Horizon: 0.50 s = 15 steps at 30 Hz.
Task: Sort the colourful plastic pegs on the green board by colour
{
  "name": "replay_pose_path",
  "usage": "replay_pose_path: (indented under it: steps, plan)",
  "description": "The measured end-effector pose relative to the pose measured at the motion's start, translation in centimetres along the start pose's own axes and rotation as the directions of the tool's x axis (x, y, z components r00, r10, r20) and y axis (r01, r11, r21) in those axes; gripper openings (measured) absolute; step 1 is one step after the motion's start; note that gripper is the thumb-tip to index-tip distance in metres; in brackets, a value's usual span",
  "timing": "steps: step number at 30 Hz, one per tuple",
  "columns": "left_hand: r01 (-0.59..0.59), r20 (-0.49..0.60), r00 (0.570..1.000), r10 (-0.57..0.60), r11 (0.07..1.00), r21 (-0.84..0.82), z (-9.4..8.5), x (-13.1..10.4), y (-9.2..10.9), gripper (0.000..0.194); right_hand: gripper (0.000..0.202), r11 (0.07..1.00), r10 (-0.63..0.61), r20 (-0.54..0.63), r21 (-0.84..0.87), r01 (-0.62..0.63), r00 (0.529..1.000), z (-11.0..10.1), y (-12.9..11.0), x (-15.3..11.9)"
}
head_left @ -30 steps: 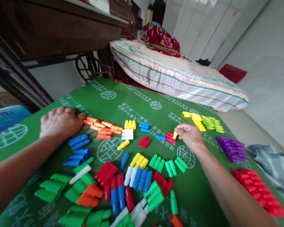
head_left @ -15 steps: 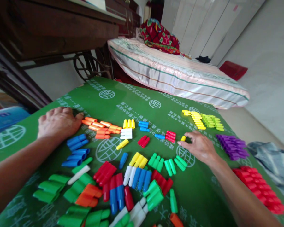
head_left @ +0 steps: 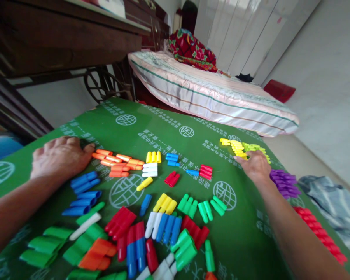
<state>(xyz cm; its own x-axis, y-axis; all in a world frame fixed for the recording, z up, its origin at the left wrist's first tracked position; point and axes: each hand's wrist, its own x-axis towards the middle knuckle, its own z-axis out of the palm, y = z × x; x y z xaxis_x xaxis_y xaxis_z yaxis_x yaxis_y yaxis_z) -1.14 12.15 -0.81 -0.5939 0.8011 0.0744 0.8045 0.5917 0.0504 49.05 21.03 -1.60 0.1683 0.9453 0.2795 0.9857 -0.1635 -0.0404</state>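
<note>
Head camera, near to far: mixed green pieces (head_left: 43,249) lie on the green board (head_left: 239,241); beyond them the left hand (head_left: 60,157) rests palm down, thumb apart, tip just beside the orange pieces (head_left: 119,162). Right hand (head_left: 255,165) is at the yellow row (head_left: 237,146), thumb at its near end — finger gap and any grip cannot be told — with the bed (head_left: 216,97) beyond.

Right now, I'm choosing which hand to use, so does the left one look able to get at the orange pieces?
Yes, most likely: the left hand rests palm down on the green tabletop, its thumb beside the nearest of the orange pieces, with nothing visible between them.
</note>
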Motion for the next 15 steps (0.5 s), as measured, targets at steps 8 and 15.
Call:
replay_pose_path:
  steps: [8,15]
  plan:
    - [-0.006,-0.005,1.000,0.006,1.000,0.014,0.1,0.1,-0.2,0.083,0.056,0.995,0.093,0.120,-0.034,-0.090,0.988,1.2,0.0,3.3]
    - [-0.002,0.002,1.000,0.002,1.000,0.023,0.1,0.1,-0.2,0.083,0.060,0.992,0.127,0.144,-0.022,-0.125,0.981,1.6,-0.5,3.8]
